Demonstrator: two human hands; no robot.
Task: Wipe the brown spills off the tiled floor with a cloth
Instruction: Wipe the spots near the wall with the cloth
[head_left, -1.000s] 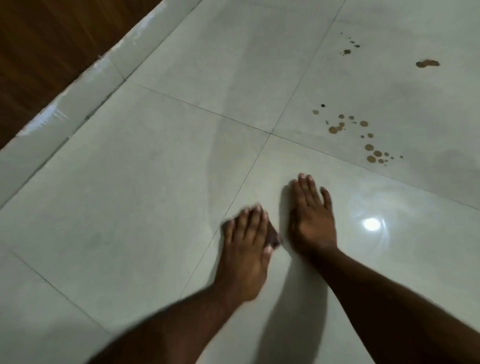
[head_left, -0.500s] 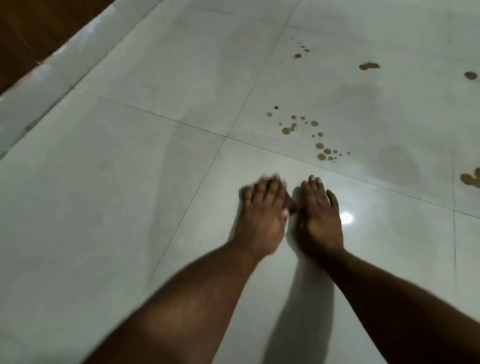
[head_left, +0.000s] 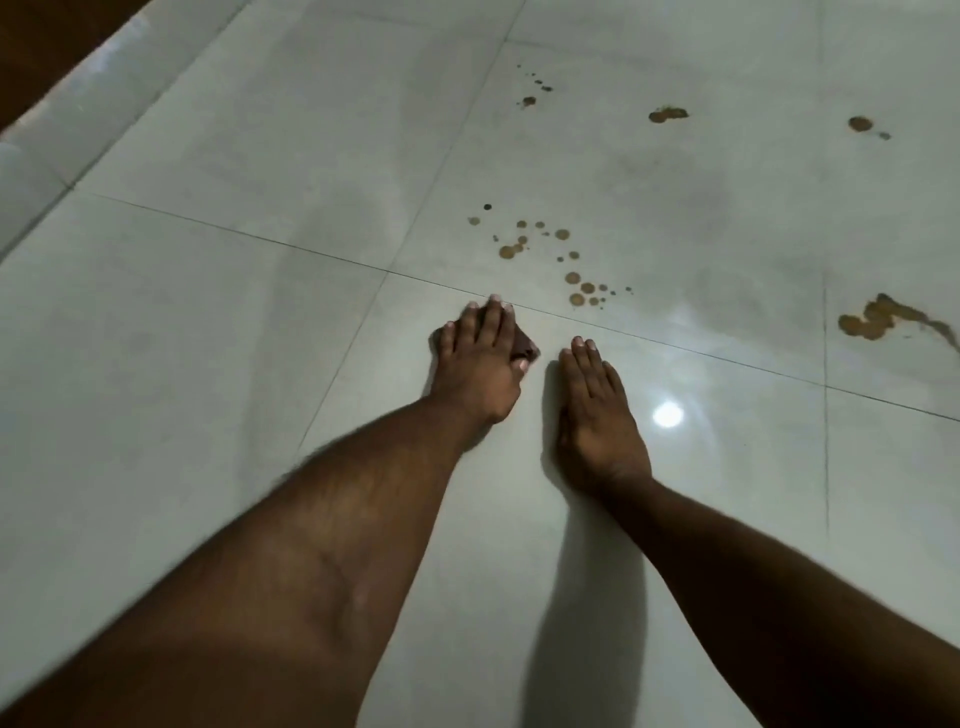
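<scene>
My left hand (head_left: 480, 358) lies flat on the pale tiled floor (head_left: 234, 322) with straight fingers and presses a small dark brown cloth (head_left: 525, 345), of which only a corner shows by the thumb. Its fingertips reach a grout line. My right hand (head_left: 595, 415) rests flat on the same tile just to the right, holding nothing. A cluster of brown drops (head_left: 574, 278) lies just beyond the grout line, ahead and right of the cloth. A larger brown puddle (head_left: 867, 322) sits at the right, and smaller brown spots (head_left: 667, 114) lie further away.
More brown spots (head_left: 860, 123) and a few tiny drops (head_left: 530, 100) lie on the far tiles. A pale skirting strip (head_left: 78, 135) and dark wood (head_left: 47, 47) border the floor at the top left. A lamp's reflection (head_left: 667, 414) glints next to my right hand.
My left hand has slid the cloth forward and to the right, up to the grout line. The view has shifted right, bringing more spills into sight. My right hand stayed planted.
</scene>
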